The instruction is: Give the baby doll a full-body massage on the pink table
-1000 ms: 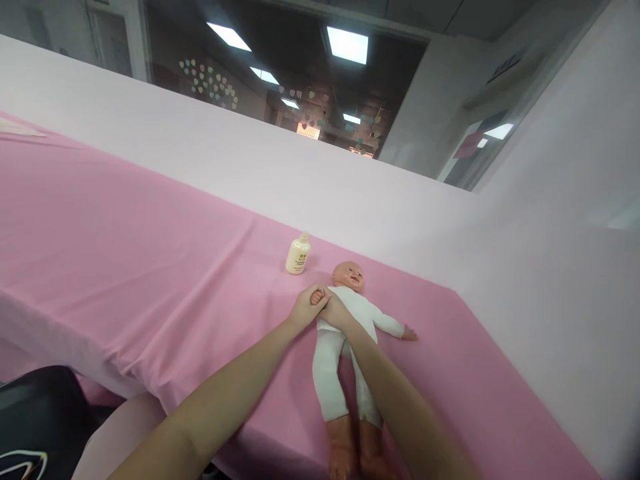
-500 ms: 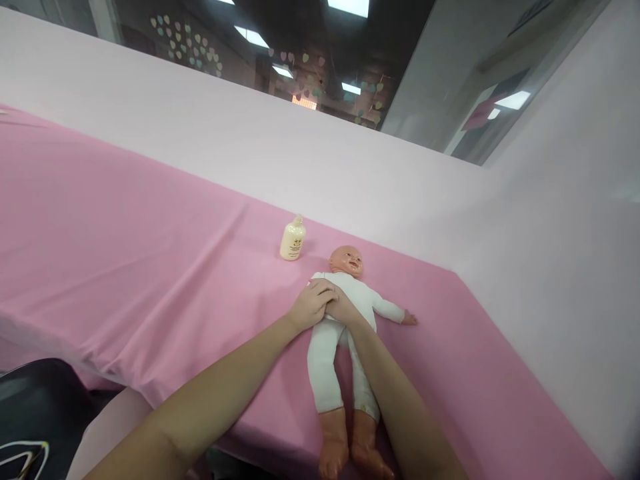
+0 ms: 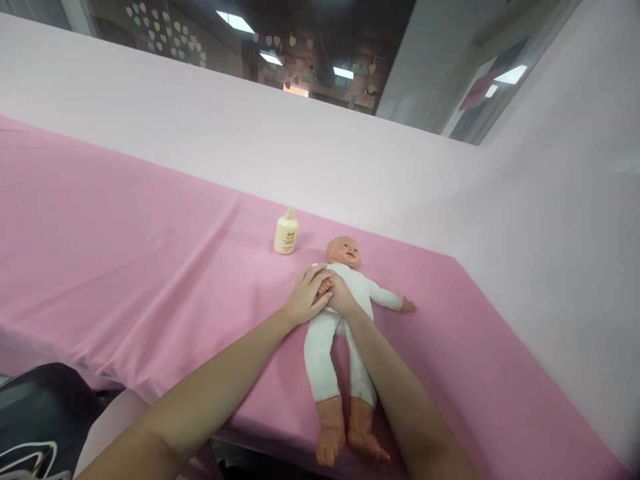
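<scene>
A baby doll [image 3: 357, 283] in a white bodysuit lies face up, its head toward the wall and its bare feet toward me. My left hand [image 3: 305, 298] wraps round the doll's arm on the left side, its thumb and fingers apart at the doll's hand [image 3: 325, 287]. From the other side my right hand [image 3: 341, 293] holds the same small hand, over the doll's belly; its fingertips are mostly hidden. The doll's other arm stretches out to the right, untouched. Beside the doll's head stands a cream-coloured bottle [image 3: 286, 233] with dark print.
A pink sheet [image 3: 150, 253] with folds covers the table, which meets a white wall [image 3: 225, 140] at the back and right. Above is a window [image 3: 320, 53] with heart-shaped stickers. A black seat [image 3: 45, 413] is at the lower left.
My left fingers have shifted off my right hand and opened somewhat, so the doll's small hand now shows between my hands. The view has moved slightly.
</scene>
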The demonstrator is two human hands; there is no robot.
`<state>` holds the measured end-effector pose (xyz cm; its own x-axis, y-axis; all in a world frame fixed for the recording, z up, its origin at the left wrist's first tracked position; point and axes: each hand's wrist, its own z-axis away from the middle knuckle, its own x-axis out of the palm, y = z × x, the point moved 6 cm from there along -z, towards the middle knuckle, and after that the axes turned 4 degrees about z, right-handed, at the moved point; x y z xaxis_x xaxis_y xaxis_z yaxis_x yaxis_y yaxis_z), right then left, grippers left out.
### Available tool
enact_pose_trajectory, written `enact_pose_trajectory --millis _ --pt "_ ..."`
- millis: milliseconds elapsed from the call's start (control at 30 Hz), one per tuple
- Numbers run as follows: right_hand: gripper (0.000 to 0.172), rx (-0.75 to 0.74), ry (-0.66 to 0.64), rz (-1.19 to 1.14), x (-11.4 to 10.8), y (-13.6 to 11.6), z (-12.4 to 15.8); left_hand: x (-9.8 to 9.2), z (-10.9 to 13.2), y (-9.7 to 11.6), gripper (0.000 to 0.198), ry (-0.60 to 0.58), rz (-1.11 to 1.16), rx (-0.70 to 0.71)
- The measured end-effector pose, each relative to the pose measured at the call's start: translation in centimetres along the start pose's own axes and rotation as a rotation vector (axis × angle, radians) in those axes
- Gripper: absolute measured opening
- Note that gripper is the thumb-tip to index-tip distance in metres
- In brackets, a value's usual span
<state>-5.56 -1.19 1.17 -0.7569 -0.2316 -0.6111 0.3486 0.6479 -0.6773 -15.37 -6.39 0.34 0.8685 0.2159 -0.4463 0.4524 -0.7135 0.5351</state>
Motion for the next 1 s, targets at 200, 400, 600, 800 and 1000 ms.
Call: enact_pose_trajectory --millis 200,400,600,800,1000 --pt "0.016 0.049 0.008 0.022 0.2 0.8 0.3 0.2 -0.4 -1.6 0.044 0.075 0.17 -0.06" --pt "0.018 0.063 0.008 0.056 -0.1 0.6 0.3 0.5 -0.4 -3.0 0.049 0.109 0.329 -0.195" --pt "0.013 0.014 -0.029 0.038 0.0 0.0 0.2 0.8 -0.2 -3.9 0.047 0.113 0.503 -0.322" --pt "0.026 0.03 -0.041 0.039 0.0 -0.2 0.3 0.7 -0.4 -4.4 0.045 0.151 0.591 -0.368" --pt "0.027 0.026 -0.057 0.08 0.0 -0.9 0.2 0.0 -0.8 -5.4 0.019 0.23 0.685 -0.432"
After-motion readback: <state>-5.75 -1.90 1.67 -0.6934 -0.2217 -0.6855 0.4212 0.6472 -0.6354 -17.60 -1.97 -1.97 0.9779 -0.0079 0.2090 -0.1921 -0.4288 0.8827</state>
